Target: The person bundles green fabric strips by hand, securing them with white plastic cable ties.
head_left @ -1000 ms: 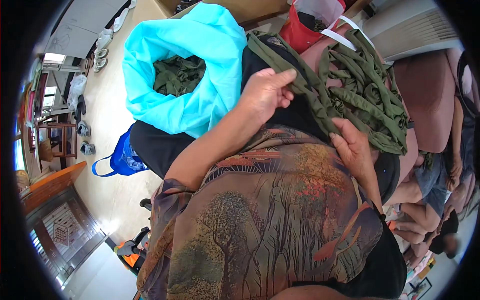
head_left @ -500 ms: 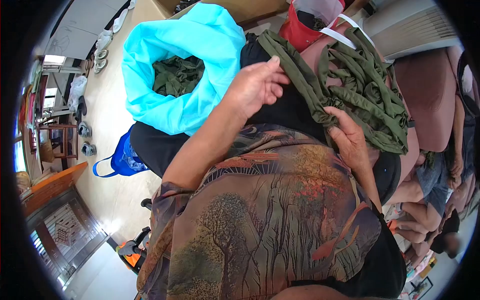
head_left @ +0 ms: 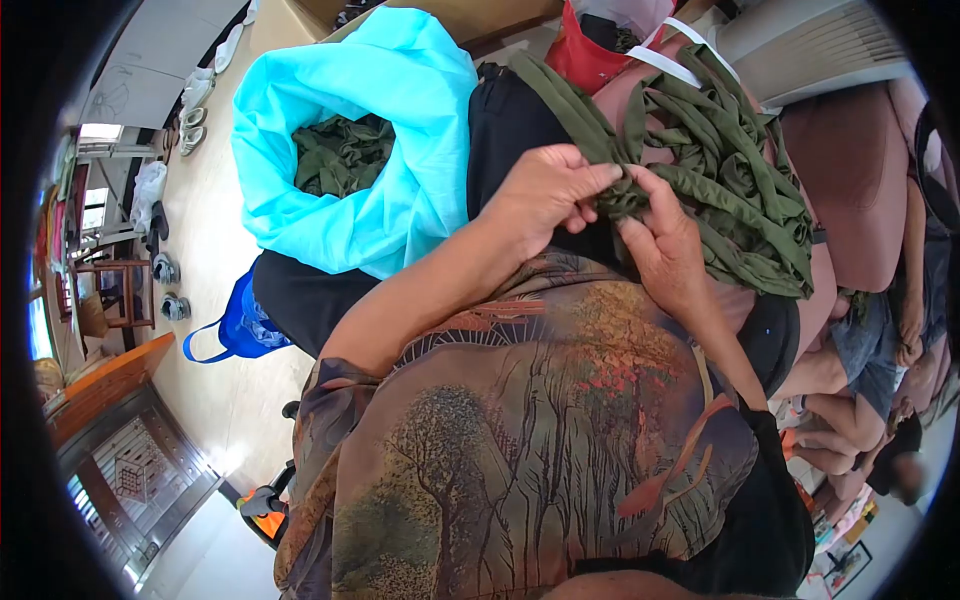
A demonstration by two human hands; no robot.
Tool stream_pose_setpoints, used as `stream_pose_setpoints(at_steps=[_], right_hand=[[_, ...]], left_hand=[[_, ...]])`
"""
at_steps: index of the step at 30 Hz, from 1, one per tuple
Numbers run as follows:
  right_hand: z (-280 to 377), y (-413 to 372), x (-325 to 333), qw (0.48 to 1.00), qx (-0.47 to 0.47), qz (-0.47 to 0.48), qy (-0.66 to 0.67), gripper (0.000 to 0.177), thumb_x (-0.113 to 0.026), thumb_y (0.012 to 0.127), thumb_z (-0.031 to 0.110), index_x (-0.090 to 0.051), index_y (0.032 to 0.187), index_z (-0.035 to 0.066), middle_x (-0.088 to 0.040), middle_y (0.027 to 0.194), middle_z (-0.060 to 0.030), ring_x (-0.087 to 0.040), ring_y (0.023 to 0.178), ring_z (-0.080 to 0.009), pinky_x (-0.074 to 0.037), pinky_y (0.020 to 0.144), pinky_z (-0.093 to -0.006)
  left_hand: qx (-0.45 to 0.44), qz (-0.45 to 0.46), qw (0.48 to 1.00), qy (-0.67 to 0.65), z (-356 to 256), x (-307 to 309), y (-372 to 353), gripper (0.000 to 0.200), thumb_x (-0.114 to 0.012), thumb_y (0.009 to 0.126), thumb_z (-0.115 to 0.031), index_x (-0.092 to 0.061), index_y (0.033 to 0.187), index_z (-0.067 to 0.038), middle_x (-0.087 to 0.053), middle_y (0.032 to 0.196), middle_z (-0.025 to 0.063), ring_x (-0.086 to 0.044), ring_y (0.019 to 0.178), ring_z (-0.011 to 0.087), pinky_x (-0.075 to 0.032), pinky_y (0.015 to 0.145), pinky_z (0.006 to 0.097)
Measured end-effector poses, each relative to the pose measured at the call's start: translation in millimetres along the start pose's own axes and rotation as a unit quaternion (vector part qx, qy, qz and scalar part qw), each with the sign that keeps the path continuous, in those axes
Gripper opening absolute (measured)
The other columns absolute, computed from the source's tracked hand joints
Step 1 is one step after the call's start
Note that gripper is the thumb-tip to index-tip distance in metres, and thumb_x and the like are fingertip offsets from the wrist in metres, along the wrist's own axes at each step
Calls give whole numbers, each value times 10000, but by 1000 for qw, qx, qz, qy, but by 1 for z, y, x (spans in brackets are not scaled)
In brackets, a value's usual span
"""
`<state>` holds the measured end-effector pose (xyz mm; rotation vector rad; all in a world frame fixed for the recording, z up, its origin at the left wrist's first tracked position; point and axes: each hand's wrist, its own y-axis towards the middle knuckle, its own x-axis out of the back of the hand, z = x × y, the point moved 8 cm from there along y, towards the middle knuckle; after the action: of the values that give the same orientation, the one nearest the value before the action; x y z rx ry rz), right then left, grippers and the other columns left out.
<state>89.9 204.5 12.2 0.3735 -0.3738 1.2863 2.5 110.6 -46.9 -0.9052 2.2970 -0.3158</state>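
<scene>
A long gathered strip of olive-green fabric [head_left: 574,108] runs from above my thigh down into my fingers. My left hand [head_left: 545,195] pinches a bunched part of it between thumb and fingers. Close beside it, my right hand [head_left: 665,240] grips the same gathers, and the two thumbs nearly meet. To the right of the hands, a tangled heap of green fabric strips [head_left: 745,160] lies on the pink seat. At my left stands a cyan cloth bag [head_left: 430,90] with its rim rolled open, holding more crumpled green fabric [head_left: 345,155].
A red bag [head_left: 585,60] with white handles is behind the heap. A blue bag [head_left: 240,320] rests on the floor at left. Pairs of shoes [head_left: 170,285] line the floor farther left. Another person's arm [head_left: 912,270] and legs show at the right edge.
My left hand has moved down along the strip to the gathers by my right hand. My right hand has shifted slightly left, and its fingers have come up around the bunched fabric.
</scene>
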Motion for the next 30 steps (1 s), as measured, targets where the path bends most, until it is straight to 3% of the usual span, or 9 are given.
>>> stream_pose_setpoints(at_steps=[3,6,7,13,19,22,28,30], right_hand=[[9,6,10,999,20,-16,19,333,-627,854,30,-548,1178,36,-605,739,-98,-582,665,-133,-469,652,-260],[9,15,18,997,65,-31,-31,168,-669,843,58,-610,997,24,-617,750,-97,-596,679,-142,-476,648,-268],[13,18,21,997,41,-20,-55,114,-694,827,94,-626,889,27,-614,748,-106,-603,667,-179,-477,627,-288],[38,36,16,972,135,-19,-190,144,-673,822,140,-570,842,42,-579,723,-137,-581,685,-344,-460,598,-412],[49,37,14,942,203,4,-266,128,-652,823,112,-536,807,61,-545,696,-136,-565,705,-358,-441,597,-453],[36,20,18,950,198,15,-241,120,-652,821,91,-541,797,54,-546,696,-137,-564,689,-353,-440,591,-435],[-26,-16,32,989,35,-21,-140,117,-648,840,60,-550,785,26,-530,680,-120,-528,618,-288,-436,590,-360],[-31,-11,29,991,12,8,-136,105,-649,846,70,-561,818,20,-535,694,-123,-527,623,-283,-446,609,-348]], left_hand=[[-25,-23,999,-20,-10,9,3,149,-684,895,-202,-624,839,-78,-611,712,9,-519,538,93,-377,462,226],[-49,-37,998,-30,-22,14,5,149,-702,880,-212,-626,840,-90,-608,696,1,-506,527,81,-371,472,219],[-61,-45,997,-33,-26,15,5,146,-703,878,-209,-626,841,-90,-608,692,1,-503,523,82,-370,472,219],[-134,-58,989,4,-49,12,4,143,-712,868,-192,-627,808,-95,-614,697,9,-496,514,89,-373,468,229],[-154,-103,981,-55,-69,37,3,217,-724,856,-171,-561,731,-99,-569,658,12,-509,515,110,-361,453,230],[-196,-134,965,-113,-89,64,2,217,-710,863,-146,-543,732,-102,-567,671,13,-493,500,116,-349,449,231],[-235,-140,952,-138,-95,81,0,160,-673,888,-115,-556,782,-88,-587,719,18,-493,551,104,-326,465,247],[-242,-141,950,-141,-92,73,-1,125,-664,896,-120,-579,817,-75,-596,734,17,-493,555,101,-327,475,249]])
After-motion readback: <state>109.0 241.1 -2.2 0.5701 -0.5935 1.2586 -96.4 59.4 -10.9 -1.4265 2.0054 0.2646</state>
